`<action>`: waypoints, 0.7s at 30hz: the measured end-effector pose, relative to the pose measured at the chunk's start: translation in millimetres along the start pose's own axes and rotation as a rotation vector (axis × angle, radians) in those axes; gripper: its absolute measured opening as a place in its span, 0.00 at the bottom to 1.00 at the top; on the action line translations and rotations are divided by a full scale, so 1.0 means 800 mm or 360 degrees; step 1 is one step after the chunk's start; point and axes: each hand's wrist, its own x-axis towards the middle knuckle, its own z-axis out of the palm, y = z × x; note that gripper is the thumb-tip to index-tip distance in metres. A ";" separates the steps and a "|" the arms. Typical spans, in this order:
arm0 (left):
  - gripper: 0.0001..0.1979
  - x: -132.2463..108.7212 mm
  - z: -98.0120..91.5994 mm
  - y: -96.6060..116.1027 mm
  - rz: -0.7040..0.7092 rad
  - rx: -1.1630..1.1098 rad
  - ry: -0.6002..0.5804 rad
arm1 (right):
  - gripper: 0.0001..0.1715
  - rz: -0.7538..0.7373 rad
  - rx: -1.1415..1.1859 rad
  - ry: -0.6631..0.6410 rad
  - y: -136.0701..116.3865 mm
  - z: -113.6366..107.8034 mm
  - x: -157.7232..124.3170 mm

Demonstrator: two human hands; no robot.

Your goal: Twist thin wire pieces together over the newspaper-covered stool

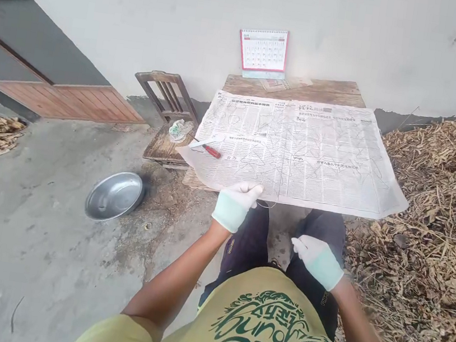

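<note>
My left hand (235,201), in a white glove, is closed at the near edge of a large newspaper (299,150) spread over a low wooden table (332,91). A thin wire or thread (268,202) curls from its fingers. My right hand (317,260), also gloved, is pinched shut over my right knee; what it holds is too thin to make out. A screwdriver with a red handle (209,148) lies on the paper's left part.
A desk calendar (264,52) leans against the white wall. A small wooden chair (170,115) carrying a clear bag (180,129) stands to the table's left. A metal bowl (114,196) sits on the concrete. Dry plant stalks (433,222) are piled at right.
</note>
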 end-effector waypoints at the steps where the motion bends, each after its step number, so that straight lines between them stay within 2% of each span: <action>1: 0.15 0.008 -0.005 0.010 0.0037 0.0030 0.0036 | 0.35 -0.0003 0.0003 -0.0019 0.004 0.009 -0.001; 5: 0.13 0.062 -0.019 0.042 0.0257 0.0122 0.0143 | 0.34 -0.0121 -0.0060 -0.0040 0.017 0.040 0.004; 8: 0.11 0.131 -0.032 0.059 0.0357 0.0197 0.0177 | 0.32 -0.0214 -0.0130 -0.0061 0.029 0.056 0.012; 10: 0.09 0.186 -0.045 0.071 0.0346 0.0278 0.0204 | 0.30 -0.0254 -0.0169 -0.0100 0.035 0.064 0.017; 12: 0.08 0.241 -0.060 0.082 0.0324 0.0346 0.0314 | 0.29 -0.0255 -0.0201 -0.0145 0.041 0.073 0.021; 15: 0.06 0.308 -0.082 0.095 0.0272 0.0331 0.0407 | 0.28 -0.0190 -0.0269 -0.0223 0.046 0.083 0.025; 18: 0.04 0.353 -0.097 0.098 0.0178 0.0350 0.0417 | 0.26 -0.0221 -0.0419 -0.0342 0.047 0.088 0.028; 21: 0.04 0.386 -0.098 0.096 0.0097 0.0419 0.0372 | 0.24 -0.0286 -0.0544 -0.0459 0.044 0.090 0.032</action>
